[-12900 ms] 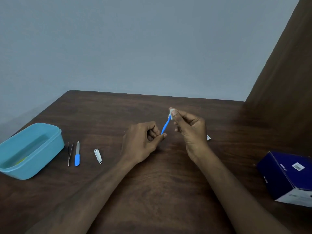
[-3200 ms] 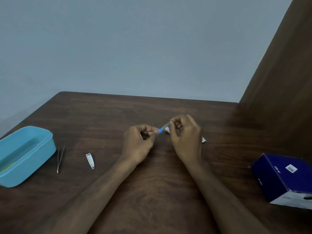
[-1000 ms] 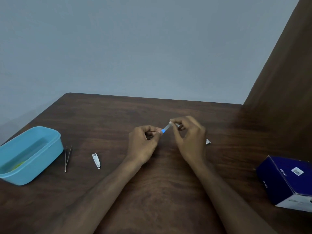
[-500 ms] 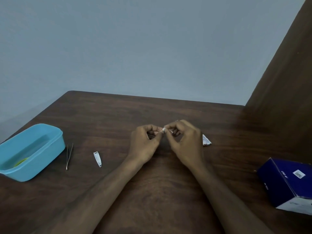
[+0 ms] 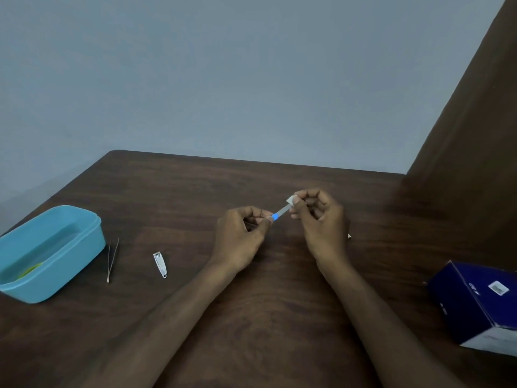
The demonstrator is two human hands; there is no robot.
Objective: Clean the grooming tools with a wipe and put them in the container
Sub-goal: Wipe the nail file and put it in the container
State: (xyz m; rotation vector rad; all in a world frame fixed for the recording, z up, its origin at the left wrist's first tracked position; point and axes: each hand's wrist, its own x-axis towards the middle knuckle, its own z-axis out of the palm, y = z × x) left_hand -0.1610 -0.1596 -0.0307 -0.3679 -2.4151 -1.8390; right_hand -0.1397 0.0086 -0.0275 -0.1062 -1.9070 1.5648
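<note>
Centrally, the nail file is pinched at its blue handle by the left hand; its blade slants up-right into the wipe pinched by the right hand.

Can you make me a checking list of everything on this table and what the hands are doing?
Surface: dark wooden table, a wall behind it.
Job's things: nail file held in the air between both hands; wipe at its far tip; tweezers and nail clipper lying flat, apart, right of the blue container, which has something yellow-green inside.
Clutter: dark blue box at the right edge; a small white scrap behind the right hand.
Hands: left hand pinches the file's blue handle; right hand pinches the wipe round the blade.
Cables: nothing seen.
Surroundings: brown panel on the right.
</note>
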